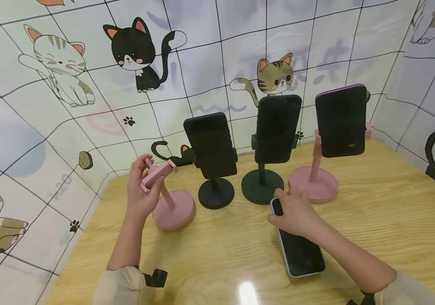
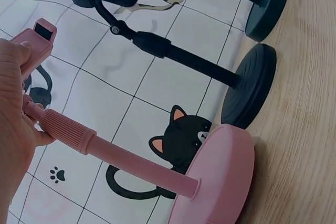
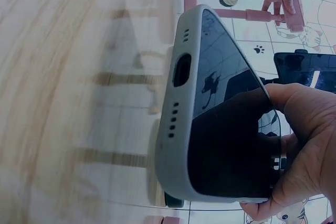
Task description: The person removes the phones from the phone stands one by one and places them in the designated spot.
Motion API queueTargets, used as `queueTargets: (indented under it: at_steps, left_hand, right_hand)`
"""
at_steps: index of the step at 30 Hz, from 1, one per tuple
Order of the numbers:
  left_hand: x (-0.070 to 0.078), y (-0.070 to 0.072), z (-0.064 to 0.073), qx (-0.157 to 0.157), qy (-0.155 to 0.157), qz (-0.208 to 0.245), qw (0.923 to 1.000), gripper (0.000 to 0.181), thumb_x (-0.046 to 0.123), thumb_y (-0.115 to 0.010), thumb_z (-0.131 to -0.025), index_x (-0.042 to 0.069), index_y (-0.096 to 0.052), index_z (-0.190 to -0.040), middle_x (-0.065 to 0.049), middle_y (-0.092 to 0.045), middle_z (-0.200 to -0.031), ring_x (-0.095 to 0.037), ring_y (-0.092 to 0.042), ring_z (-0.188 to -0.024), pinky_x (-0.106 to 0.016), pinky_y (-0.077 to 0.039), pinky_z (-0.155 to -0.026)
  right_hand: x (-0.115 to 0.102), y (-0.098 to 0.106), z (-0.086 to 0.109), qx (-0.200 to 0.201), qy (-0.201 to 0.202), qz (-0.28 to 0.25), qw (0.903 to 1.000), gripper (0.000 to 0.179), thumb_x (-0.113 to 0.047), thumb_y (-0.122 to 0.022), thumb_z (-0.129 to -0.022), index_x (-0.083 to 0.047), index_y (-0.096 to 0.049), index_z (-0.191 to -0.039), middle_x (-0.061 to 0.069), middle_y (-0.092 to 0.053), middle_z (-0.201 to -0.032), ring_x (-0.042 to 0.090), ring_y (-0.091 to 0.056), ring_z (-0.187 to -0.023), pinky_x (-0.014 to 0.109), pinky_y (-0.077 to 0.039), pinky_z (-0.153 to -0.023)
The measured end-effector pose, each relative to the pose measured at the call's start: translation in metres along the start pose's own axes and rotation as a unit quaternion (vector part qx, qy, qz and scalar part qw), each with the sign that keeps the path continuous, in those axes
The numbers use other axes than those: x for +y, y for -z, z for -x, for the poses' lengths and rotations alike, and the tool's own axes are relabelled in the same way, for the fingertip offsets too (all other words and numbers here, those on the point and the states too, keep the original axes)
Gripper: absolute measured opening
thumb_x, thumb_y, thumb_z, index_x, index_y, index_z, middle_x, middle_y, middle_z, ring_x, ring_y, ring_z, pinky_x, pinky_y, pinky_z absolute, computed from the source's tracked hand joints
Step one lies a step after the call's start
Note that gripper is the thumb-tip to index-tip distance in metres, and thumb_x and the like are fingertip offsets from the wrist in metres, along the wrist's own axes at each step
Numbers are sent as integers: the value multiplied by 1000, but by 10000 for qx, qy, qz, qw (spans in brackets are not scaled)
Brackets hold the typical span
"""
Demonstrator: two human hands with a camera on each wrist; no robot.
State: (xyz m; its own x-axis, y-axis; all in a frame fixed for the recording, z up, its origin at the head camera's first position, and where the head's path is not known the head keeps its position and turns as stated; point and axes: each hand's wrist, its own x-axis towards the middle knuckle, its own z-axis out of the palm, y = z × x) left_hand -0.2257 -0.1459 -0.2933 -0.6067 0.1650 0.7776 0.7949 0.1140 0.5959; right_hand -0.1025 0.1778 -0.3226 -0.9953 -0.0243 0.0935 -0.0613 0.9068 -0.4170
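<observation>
My left hand [image 1: 142, 186] grips the clamp head of a pink phone stand [image 1: 174, 210], which holds no phone. In the left wrist view the thumb lies on the pink clamp [image 2: 37, 45], with fingers behind it near the ribbed neck. My right hand [image 1: 295, 210] pinches the far end of a smartphone [image 1: 302, 254] in a light case, thumb and fingers on opposite edges. The phone's dark screen faces up. In the right wrist view its near end shows the charging port [image 3: 182, 70]; whether it touches the table is hard to tell.
Behind my hands stand a black stand [image 1: 216, 193], a dark green stand [image 1: 262, 186] and another pink stand [image 1: 313, 185], each holding a dark-screened phone. They are on a wooden table [image 1: 217, 250], with a cat-printed cloth [image 1: 209, 63] rising behind and at the sides.
</observation>
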Motion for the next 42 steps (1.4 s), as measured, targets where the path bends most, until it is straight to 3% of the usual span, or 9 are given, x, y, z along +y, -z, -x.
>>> queueTargets:
  at_steps: [6,13,20,26,29,33,38,42]
  left_hand:
    - [-11,0,-3,164,115,-165,9997,53,-19,-60,-73,-10,-41,-121,4,-45,-115,-14,-46,-110,-18,-42,-87]
    - [-4,-2,-10,122,46,-103,9999,49,-22,-57,-71,-17,-38,-116,-3,-44,-107,-12,-46,-102,-14,-43,-79]
    - [-4,1,-16,-36,50,-378,9993,48,-19,-59,-72,-16,-42,-116,-31,-42,-107,-21,-47,-106,-18,-39,-87]
    - [-12,9,-17,-273,429,-274,9983,51,-16,-60,-74,-11,-42,-122,-17,-46,-126,-38,-43,-117,-14,-44,-81]
    - [-14,12,-18,-385,715,-75,9967,53,-15,-60,-76,-9,-41,-125,-14,-45,-131,-33,-40,-122,-15,-45,-80]
    - [-15,14,-20,-488,974,97,9940,54,-13,-59,-78,-6,-41,-128,-22,-44,-131,-17,-44,-121,-15,-46,-79]
    - [-15,18,-20,-614,1058,24,9925,56,-14,-59,-78,-4,-41,-129,-26,-46,-127,-6,-49,-112,-15,-45,-78]
    - [-12,21,-21,-720,1115,-114,9911,55,-13,-60,-78,-4,-41,-129,-20,-47,-127,-5,-51,-108,-14,-45,-75]
  right_hand:
    - [3,-4,0,26,-29,68,10000,54,-26,-67,-72,4,-51,-113,25,-49,-100,38,-42,-88,45,-36,-67]
    - [3,-8,-6,-123,-134,137,9997,54,-27,-68,-72,3,-51,-114,24,-48,-99,37,-41,-87,43,-35,-66]
    - [3,-13,-10,-248,-148,163,9994,54,-27,-67,-73,4,-50,-114,25,-47,-99,39,-41,-90,49,-34,-72]
    - [4,-17,-12,-436,-262,315,9982,56,-29,-68,-74,4,-50,-115,28,-47,-101,42,-40,-93,52,-34,-74]
    - [6,-20,-13,-549,-326,382,9972,59,-30,-69,-74,6,-49,-117,28,-47,-103,42,-40,-95,53,-34,-76]
    - [9,-23,-14,-655,-347,359,9966,59,-29,-69,-74,7,-48,-117,29,-47,-103,43,-40,-96,55,-31,-78]
    - [13,-25,-18,-759,-339,337,9960,56,-29,-68,-75,7,-49,-113,27,-50,-101,42,-40,-97,58,-27,-80]
    - [16,-27,-20,-788,-296,327,9959,53,-29,-67,-74,7,-51,-109,23,-53,-96,39,-42,-96,58,-27,-79]
